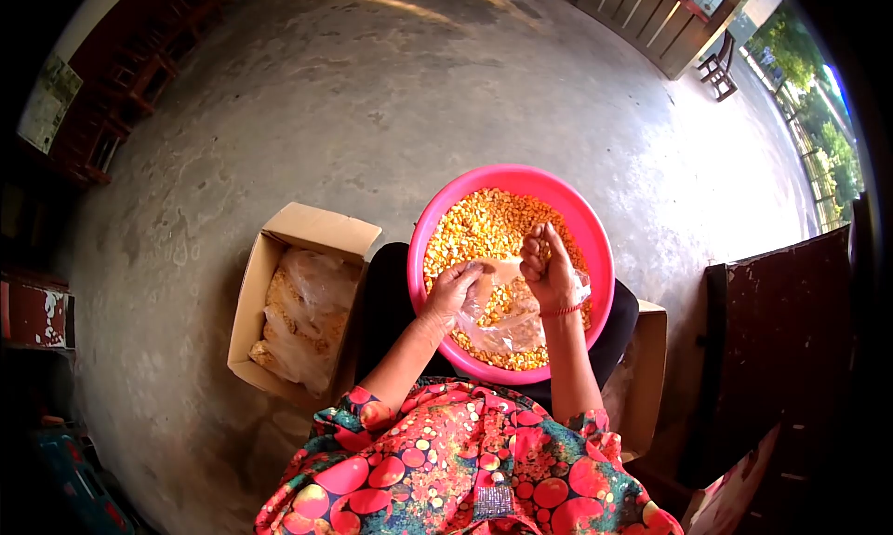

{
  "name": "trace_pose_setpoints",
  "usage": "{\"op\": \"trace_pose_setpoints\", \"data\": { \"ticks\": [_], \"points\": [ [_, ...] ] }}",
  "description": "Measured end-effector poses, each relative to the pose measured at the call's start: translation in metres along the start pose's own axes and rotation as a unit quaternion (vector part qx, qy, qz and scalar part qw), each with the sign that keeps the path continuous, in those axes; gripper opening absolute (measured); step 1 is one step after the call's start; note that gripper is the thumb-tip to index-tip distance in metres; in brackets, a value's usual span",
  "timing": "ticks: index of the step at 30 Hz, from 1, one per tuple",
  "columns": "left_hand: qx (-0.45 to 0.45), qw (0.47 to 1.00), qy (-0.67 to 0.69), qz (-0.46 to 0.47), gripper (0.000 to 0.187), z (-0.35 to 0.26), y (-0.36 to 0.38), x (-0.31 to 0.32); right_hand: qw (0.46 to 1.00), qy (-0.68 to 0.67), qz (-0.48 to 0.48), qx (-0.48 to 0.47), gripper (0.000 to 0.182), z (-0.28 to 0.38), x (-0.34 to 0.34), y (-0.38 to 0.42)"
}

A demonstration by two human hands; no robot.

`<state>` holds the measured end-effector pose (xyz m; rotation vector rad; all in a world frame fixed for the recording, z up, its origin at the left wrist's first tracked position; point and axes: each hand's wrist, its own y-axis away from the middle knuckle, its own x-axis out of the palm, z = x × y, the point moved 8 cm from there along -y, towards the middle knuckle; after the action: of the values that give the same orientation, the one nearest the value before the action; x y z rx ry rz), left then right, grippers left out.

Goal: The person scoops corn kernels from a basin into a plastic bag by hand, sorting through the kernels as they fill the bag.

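A pink plastic basin [418, 256] of orange-yellow corn kernels [484, 220] rests on my lap. Over the corn, my left hand [453, 293] pinches the edge of a clear plastic bag [502, 335], which hangs down into the basin. My right hand [551, 267] is raised at the bag's other side, its fingers curled inward; what they hold, if anything, is hidden. A red bracelet [561, 311] circles the right wrist, and some of the clear film lies against that wrist.
On the floor to my left stands an open cardboard box [244, 326] with filled clear bags [312, 316]. Another cardboard box [648, 377] sits at my right, partly hidden by my leg. Dark red furniture [781, 349] is further right. A wooden chair [718, 67] stands near the doorway.
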<state>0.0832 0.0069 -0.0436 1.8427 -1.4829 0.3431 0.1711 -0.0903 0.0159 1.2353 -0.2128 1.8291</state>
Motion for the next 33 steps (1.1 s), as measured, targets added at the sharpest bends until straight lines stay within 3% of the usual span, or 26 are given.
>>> {"op": "trace_pose_setpoints", "data": {
  "ticks": [4, 6, 8, 11, 14, 16, 19, 24, 26, 28, 30, 33],
  "points": [
    [0.010, 0.999, 0.001, -0.034, 0.018, -0.008, 0.003, -0.004, 0.998, -0.030, 0.025, 0.047, 0.020, -0.043, 0.001, 0.024],
    [0.009, 0.998, 0.020, -0.050, 0.017, -0.003, 0.000, -0.006, 0.998, 0.002, -0.014, 0.062, 0.019, -0.059, -0.010, 0.031],
    [0.024, 0.991, 0.032, -0.131, 0.017, -0.003, 0.000, -0.016, 0.995, 0.045, -0.064, 0.057, 0.018, -0.068, -0.026, 0.034],
    [0.036, 0.993, 0.044, -0.106, 0.016, -0.009, 0.002, -0.013, 0.996, 0.046, -0.054, 0.060, 0.016, -0.078, -0.034, 0.038],
    [0.034, 0.995, 0.043, -0.082, 0.016, -0.011, 0.003, -0.010, 0.987, 0.125, -0.100, -0.015, 0.015, -0.066, -0.031, 0.048],
    [0.028, 0.996, 0.041, -0.075, 0.017, -0.012, 0.002, -0.008, 0.959, 0.246, -0.102, -0.100, 0.014, -0.050, -0.032, 0.052],
    [0.025, 0.996, 0.031, -0.080, 0.018, -0.011, 0.003, -0.006, 0.943, 0.282, -0.109, -0.139, 0.013, -0.037, -0.031, 0.058],
    [0.017, 0.997, 0.006, -0.076, 0.018, -0.010, 0.003, -0.005, 0.928, 0.322, -0.104, -0.155, 0.016, -0.016, -0.043, 0.063],
    [0.015, 0.997, 0.000, -0.074, 0.018, -0.007, 0.002, -0.007, 0.962, 0.258, -0.049, -0.072, 0.017, -0.014, -0.028, 0.062],
    [0.012, 0.997, -0.007, -0.071, 0.018, -0.006, 0.002, -0.006, 0.967, 0.244, -0.010, -0.072, 0.029, -0.002, -0.013, 0.059],
    [0.014, 0.998, -0.017, -0.059, 0.018, -0.008, 0.003, -0.002, 0.959, 0.257, -0.016, -0.117, 0.039, 0.014, -0.003, 0.054],
    [0.012, 0.998, -0.022, -0.066, 0.019, -0.010, 0.003, 0.002, 0.910, 0.392, -0.025, -0.134, 0.045, 0.027, -0.015, 0.032]
  ]
}}
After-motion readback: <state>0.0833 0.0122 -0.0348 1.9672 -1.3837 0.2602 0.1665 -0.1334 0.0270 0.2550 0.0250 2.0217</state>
